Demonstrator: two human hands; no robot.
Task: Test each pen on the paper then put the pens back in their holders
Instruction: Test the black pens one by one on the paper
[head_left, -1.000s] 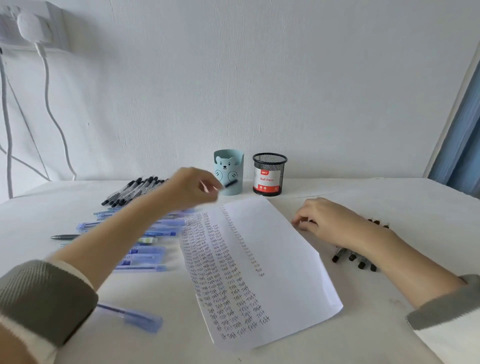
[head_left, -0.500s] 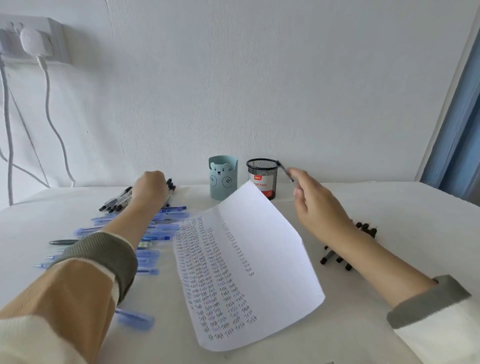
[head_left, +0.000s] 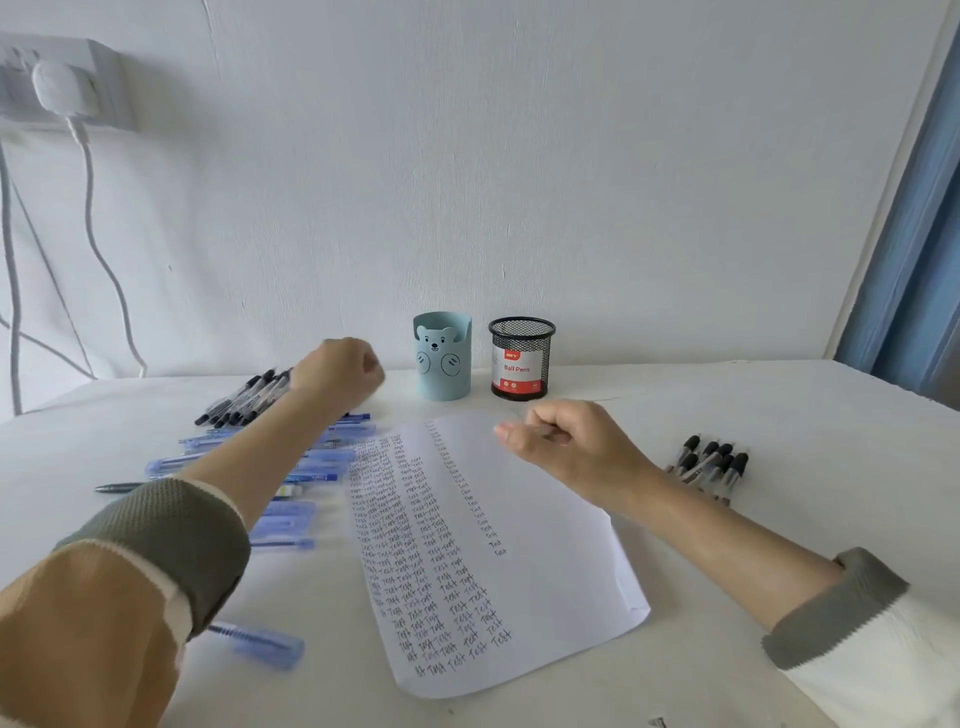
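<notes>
The right hand (head_left: 571, 447) is curled empty above the smooth white handwritten paper sheet (head_left: 550, 561); whether the fisted left hand (head_left: 335, 374) grips anything cannot be told.

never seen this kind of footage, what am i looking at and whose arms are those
No machine: a person's two bare arms, filmed by one head-worn camera looking forward and down. On the table lie a paper full of handwritten "Test", blue pens and black pens on its left, another black bunch on its right. Behind stand a blue bear holder and a mesh holder. The left hand is curled above the black pens; whether it holds one is hidden. The right hand is curled over the paper, no pen showing.
</notes>
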